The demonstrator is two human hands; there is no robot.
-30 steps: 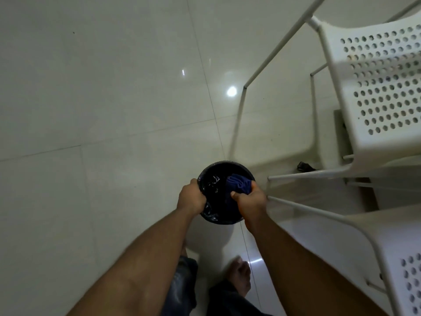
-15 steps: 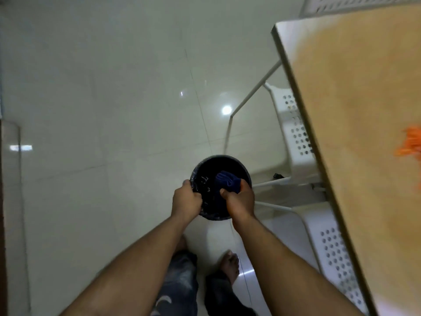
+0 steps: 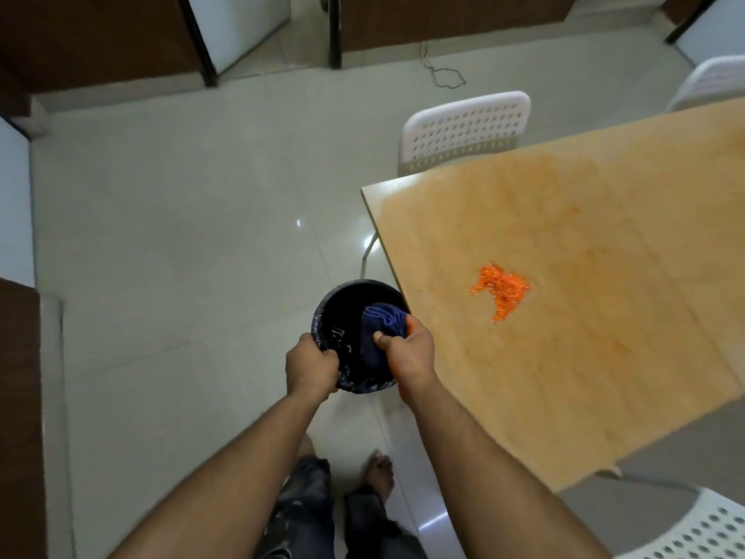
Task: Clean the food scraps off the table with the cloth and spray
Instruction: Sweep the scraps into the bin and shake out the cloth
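The left hand [image 3: 310, 367] gripped the near rim of the black bin [image 3: 354, 304], fingers curled over it. The right hand [image 3: 409, 353] held the bunched blue cloth [image 3: 381, 320] over the bin mouth, fingers clenched. The orange scraps [image 3: 502, 290] lay on the counter [image 3: 604, 336], beyond and right of the right fingers. Risk: a slack grip would drop the cloth into the bin.
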